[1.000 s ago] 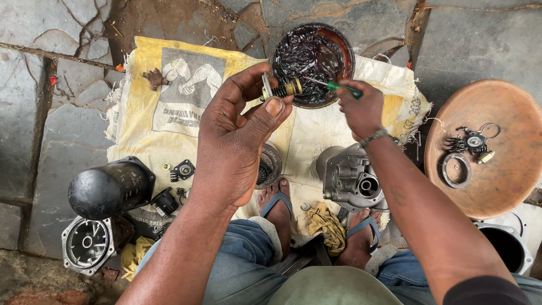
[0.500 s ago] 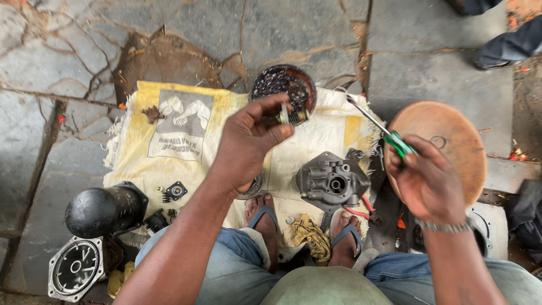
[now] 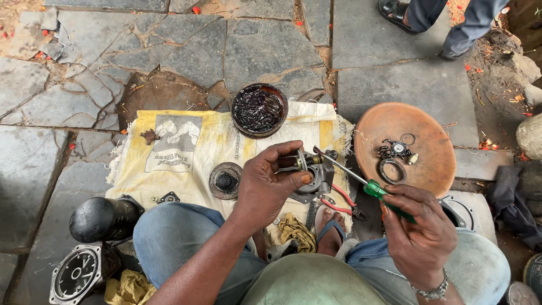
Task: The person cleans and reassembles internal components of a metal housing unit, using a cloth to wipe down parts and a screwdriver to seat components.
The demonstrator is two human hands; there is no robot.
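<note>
My left hand [image 3: 270, 186] grips a small metal shaft with a disc [image 3: 302, 161], held just over a grey metal housing [image 3: 319, 178] that lies on the yellow and white sack [image 3: 180, 152]. My right hand [image 3: 418, 226] holds a green-handled screwdriver [image 3: 353, 175]; its tip points at the shaft by the housing. A round tin of dark grease [image 3: 259, 109] stands at the sack's far edge. A round black part [image 3: 225, 181] lies on the sack to the left of my left hand.
A round brown dish [image 3: 423, 164] at right carries a ring, a spring and small parts. Red-handled pliers [image 3: 339, 204] lie under the housing. A black motor body [image 3: 101, 217] and a round cover [image 3: 76, 274] sit at lower left. Another person's feet [image 3: 440, 22] stand at top right.
My left hand came down from beside the grease tin to the housing, still gripping the small part. My right hand brought the screwdriver back in toward it. The view widened.
</note>
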